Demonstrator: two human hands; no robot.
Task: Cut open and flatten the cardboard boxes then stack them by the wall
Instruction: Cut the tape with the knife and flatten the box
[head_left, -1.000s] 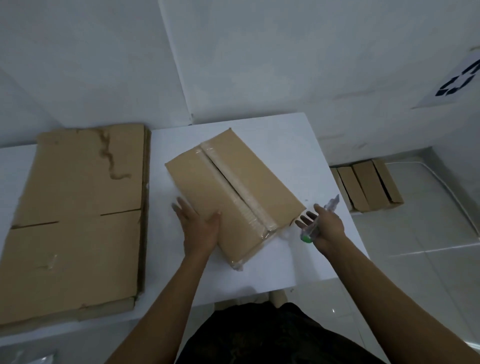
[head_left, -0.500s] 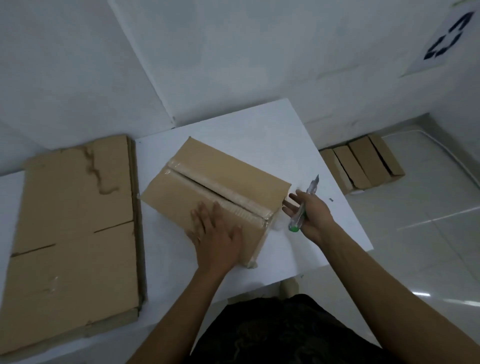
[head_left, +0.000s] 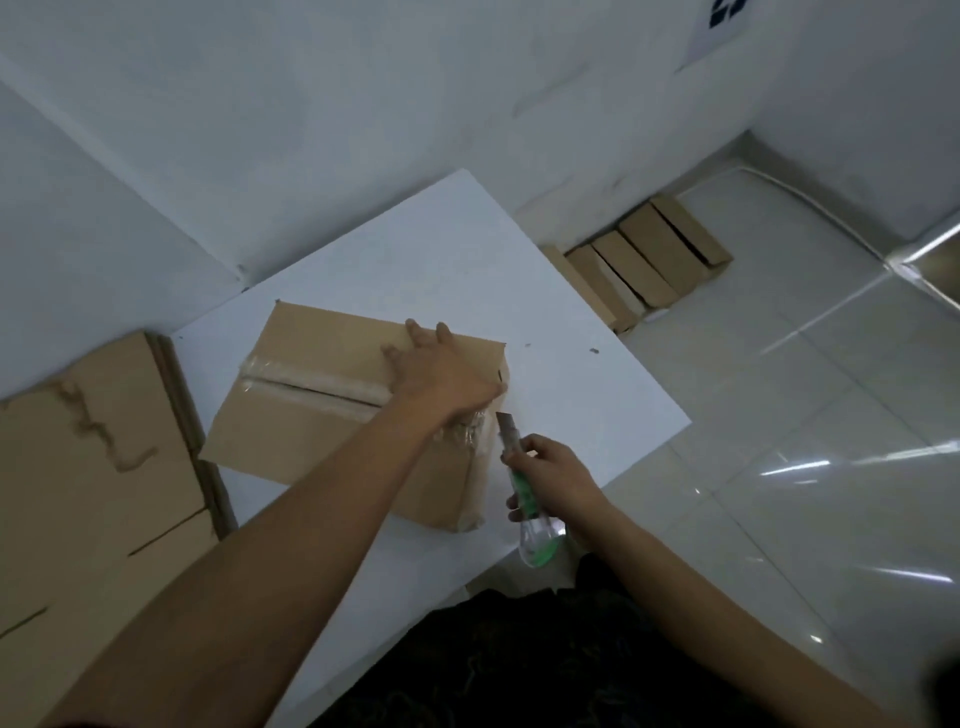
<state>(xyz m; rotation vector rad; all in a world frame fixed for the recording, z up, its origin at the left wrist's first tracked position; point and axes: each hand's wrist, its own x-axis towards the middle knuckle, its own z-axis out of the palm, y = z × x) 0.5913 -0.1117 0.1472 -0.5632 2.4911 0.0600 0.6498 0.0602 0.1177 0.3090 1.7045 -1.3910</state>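
While the straight, spread fingers of the left hand press flat on the top of the box, the right hand curls its fingers around the green handle of a knife. The blade is out and points at the box's near right corner, just beside the crumpled tape there. The box lies closed on the white table, toward its front right, with a taped seam running across the top. Whether that seam is already slit I cannot tell. The box looks light and empty, with stiff walls but a top that would likely give under a hard push near the seam. The holding hand therefore does best on the panel close to an edge, away from the blade's line. The glossy tape is probably slippery and tough, and the plain cardboard offers a better hold. A pile of flat cardboard lies on the left, and more boxes stand on the floor by the wall.
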